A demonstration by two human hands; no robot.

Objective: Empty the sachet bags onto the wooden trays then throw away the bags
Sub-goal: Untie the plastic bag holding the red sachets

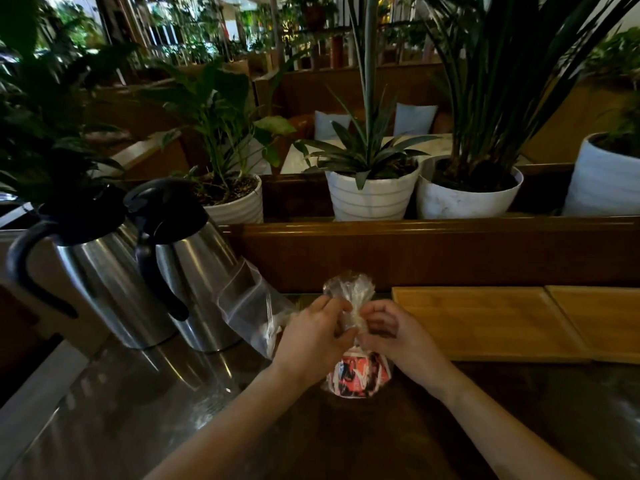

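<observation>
- From my head camera, both of my hands meet at the twisted neck of a clear plastic bag (349, 299) that stands on the dark table (519, 410) right in front of me.
- My left hand (311, 337) has its fingers curled in, pinching the left side of the neck; my right hand (388, 330) pinches the right side the same way, thumb and fingertips closed on the plastic.
- The bag's loose top fans out above my fingers, and its belly, packed with red and white sachets (356, 375), sits below my hands and partly hidden by them.
- Two wooden trays lie to the right: the nearer tray (485, 323) just beside my right hand, the second tray (606, 320) touching it further right. Nothing lies on either that I can see.
- A second clear bag (249, 306) leans against the two steel jugs (173, 271) on the left; I cannot tell what it holds.
- I judge I am undoing the tie, the very start of the job.
- To do it well I should loosen the twist rather than tear it, keeping the bag upright so no sachets spill on the table.
- Once open, I would carry it over the nearer tray before tipping.
</observation>
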